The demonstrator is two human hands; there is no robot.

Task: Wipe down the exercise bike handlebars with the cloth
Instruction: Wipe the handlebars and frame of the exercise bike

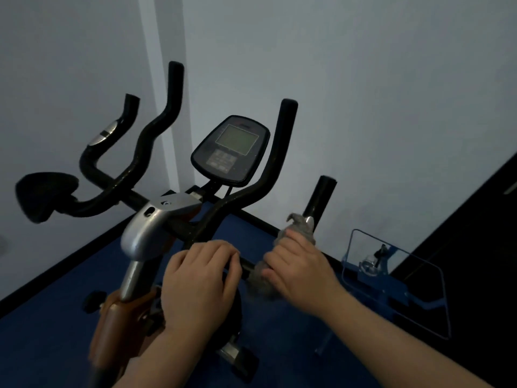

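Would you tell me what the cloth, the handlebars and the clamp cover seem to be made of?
Cloth: grey, fuzzy fabric, probably microfibre or terry; it bunches softly. Handlebars: black, likely foam or rubber over tube, with a dull sheen. Clamp cover: silver, smooth, with highlights; metal or painted plastic, hard to tell.

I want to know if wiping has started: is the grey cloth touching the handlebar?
Touching. In the head view the right hand presses the grey cloth around the black handlebar, with no gap showing between them.
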